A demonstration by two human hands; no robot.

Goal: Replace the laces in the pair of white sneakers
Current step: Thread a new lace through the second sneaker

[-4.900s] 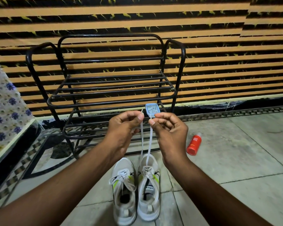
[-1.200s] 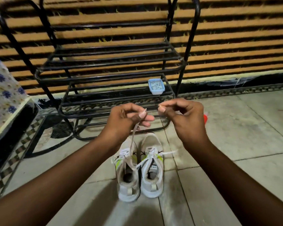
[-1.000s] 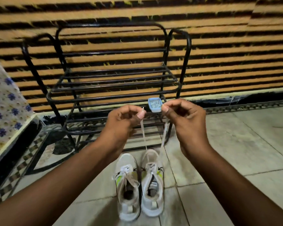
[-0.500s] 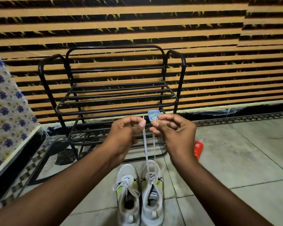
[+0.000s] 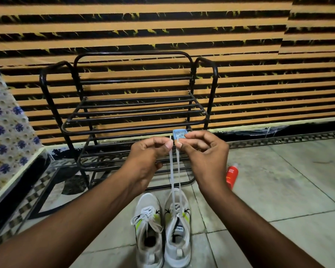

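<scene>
Two white sneakers stand side by side on the tiled floor, toes pointing away from me. The left sneaker (image 5: 149,229) carries a loosely tied white lace. From the right sneaker (image 5: 177,225) two ends of a white lace (image 5: 174,176) rise straight up, pulled taut. My left hand (image 5: 147,159) pinches one end between thumb and forefinger. My right hand (image 5: 201,151) pinches the other end, the fingertips almost touching those of the left hand.
A black metal shoe rack (image 5: 132,117) stands against the striped wall behind my hands. A small blue box (image 5: 179,134) sits on its lower shelf. A red bottle (image 5: 231,176) lies on the floor to the right. A flower-patterned cloth (image 5: 6,122) hangs at the left.
Both hands have lifted the two lace ends and brought them close together, pulling the lace taut above the right sneaker. The view has tilted up since a second ago.
</scene>
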